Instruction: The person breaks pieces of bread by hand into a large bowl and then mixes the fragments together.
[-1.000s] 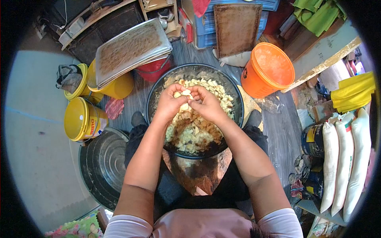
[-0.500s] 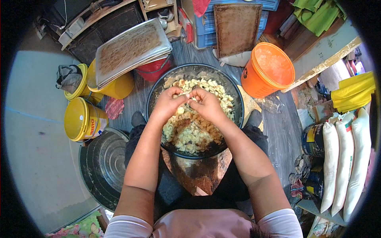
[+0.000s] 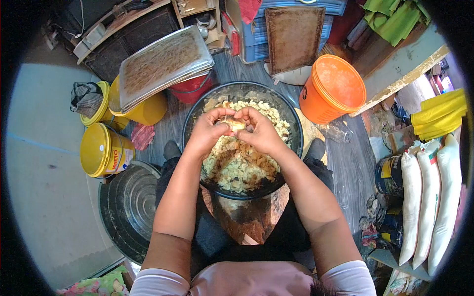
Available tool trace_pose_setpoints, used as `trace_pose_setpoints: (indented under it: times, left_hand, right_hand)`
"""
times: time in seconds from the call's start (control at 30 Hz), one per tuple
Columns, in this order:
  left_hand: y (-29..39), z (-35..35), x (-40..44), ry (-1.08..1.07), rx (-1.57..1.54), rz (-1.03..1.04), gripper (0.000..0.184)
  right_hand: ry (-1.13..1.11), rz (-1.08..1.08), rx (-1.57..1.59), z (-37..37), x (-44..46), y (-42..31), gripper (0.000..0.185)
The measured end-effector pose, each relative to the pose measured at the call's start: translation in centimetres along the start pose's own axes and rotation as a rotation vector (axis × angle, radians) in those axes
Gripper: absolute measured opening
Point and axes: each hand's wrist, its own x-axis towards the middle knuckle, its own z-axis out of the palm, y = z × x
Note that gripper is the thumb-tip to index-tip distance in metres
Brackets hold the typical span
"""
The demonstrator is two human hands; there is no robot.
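Note:
A round black basin [image 3: 292, 111] stands on the floor between my feet, holding many pale torn pieces [image 3: 240, 173] that look like bread, some with brown crust. Over its middle, my left hand [image 3: 210, 130] and my right hand [image 3: 259, 129] grip one piece of bread [image 3: 234, 124] between them, with a browned top and a pale underside. Fingers and thumbs of both hands are pressed on it from either side.
An orange bucket [image 3: 332, 89] stands right of the basin. Stacked metal trays [image 3: 165, 64] rest on buckets at the upper left. A yellow bucket [image 3: 98, 149] and a black tub [image 3: 129, 209] are at left, filled white sacks [image 3: 428, 207] at right.
The small pale bits between my fingers are gone from view, and a larger browned piece is now held there. My hands have parted slightly around it.

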Motion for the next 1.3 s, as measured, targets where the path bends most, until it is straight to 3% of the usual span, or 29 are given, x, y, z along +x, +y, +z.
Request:
trace_pose_setpoints:
  times: [0.07,0.17,0.23,0.37,0.47,0.63,0.67,0.73,0.83,0.93,1.13,1.23,1.3]
  left_hand:
    - [0.0,0.1,0.0,-0.025,0.048,0.041,0.037]
    - [0.0,0.5,-0.1,-0.016,0.158,0.025,0.029]
    - [-0.2,0.6,-0.2,0.024,0.184,0.07,0.013]
    - [-0.4,0.8,-0.3,0.075,0.247,0.091,0.014]
    - [-1.3,0.5,0.2,0.114,0.416,0.238,0.018]
    - [-0.6,0.3,0.3,0.184,0.003,0.062,0.016]
    - [-0.7,0.4,0.4,0.185,0.003,0.062,0.016]
    - [-0.5,0.8,0.3,0.194,-0.006,0.044,0.014]
    - [0.5,1.2,-0.3,0.045,0.02,-0.062,0.026]
    - [-0.1,0.6,-0.2,-0.002,0.122,-0.036,0.034]
    - [-0.3,-0.4,0.1,-0.125,0.092,0.022,0.029]
    - [-0.4,0.1,-0.3,-0.088,-0.098,-0.078,0.027]
    - [-0.7,0.3,-0.1,-0.047,-0.111,-0.027,0.024]
  right_hand:
    - [-0.002,-0.025,0.033,-0.1,0.1,0.2,0.033]
    - [-0.005,-0.09,-0.193,-0.5,0.1,0.6,0.027]
    - [-0.055,0.124,0.099,0.0,-0.2,-0.5,0.025]
    - [-0.009,0.132,-0.105,-0.2,0.0,-0.3,0.024]
    - [0.096,0.004,-0.191,-0.6,0.4,1.7,0.027]
    - [0.026,-0.062,-0.277,-1.2,0.8,3.0,0.028]
    - [0.025,-0.062,-0.277,-1.2,0.8,3.0,0.028]
    - [0.032,0.088,0.123,-0.6,0.5,1.1,0.026]
    - [0.015,0.06,0.159,-0.6,0.7,1.2,0.027]
    - [-0.006,0.111,0.177,-0.8,0.5,0.6,0.03]
    - [-0.076,0.096,0.282,-0.9,0.3,0.7,0.026]
    - [-0.104,0.14,0.16,-1.0,0.1,-0.2,0.021]
    - [-0.072,0.151,0.165,-0.8,0.2,-0.3,0.019]
